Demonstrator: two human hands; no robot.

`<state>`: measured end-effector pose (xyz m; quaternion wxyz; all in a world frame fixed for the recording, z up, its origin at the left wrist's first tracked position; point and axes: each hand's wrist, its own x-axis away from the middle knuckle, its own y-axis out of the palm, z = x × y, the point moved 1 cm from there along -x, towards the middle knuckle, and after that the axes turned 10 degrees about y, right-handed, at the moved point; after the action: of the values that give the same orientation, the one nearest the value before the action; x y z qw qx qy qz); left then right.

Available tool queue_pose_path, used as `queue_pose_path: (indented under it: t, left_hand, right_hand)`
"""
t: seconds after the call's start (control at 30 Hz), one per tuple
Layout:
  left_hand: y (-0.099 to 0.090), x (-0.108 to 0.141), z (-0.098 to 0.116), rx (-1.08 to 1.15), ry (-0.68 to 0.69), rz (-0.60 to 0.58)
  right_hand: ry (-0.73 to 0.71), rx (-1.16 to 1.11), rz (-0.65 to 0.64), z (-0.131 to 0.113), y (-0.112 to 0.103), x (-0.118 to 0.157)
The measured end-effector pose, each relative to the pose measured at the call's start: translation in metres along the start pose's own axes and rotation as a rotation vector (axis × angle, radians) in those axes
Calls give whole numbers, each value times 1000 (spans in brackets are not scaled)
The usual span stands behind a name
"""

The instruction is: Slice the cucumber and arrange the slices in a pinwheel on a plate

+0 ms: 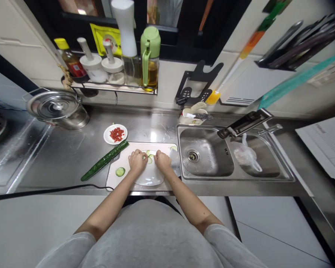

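Note:
A white plate [149, 176] lies on a pale cutting board [115, 182], with a few cucumber slices [150, 160] near its far rim. My left hand [137, 162] is closed at the plate's left side, a bit of pale green cucumber showing at its fingertips. Opposite it, my right hand [163, 161] is closed too, fingertips right beside the slices; what it pinches is too small to make out. A knife blade [174, 160] rests flat on the board, partly behind my right hand. One round cucumber piece [120, 171] sits at the board's left.
A long cucumber [103, 162] leans onto the board's left edge. Behind it stands a small plate of chopped red pieces [116, 134]. The double sink [206, 152] adjoins the board's right; a lidded pot [58, 109] is back left. A black cable [58, 189] crosses the counter.

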<state>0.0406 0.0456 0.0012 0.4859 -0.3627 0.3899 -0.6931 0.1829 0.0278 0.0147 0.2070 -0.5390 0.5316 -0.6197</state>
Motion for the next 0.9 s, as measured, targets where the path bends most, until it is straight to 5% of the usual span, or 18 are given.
queue_pose_path:
  t: [0.9]
  left_hand:
    - [0, -2, -3, 8, 2, -1]
  right_hand:
    - [-104, 1, -47, -8, 13, 13]
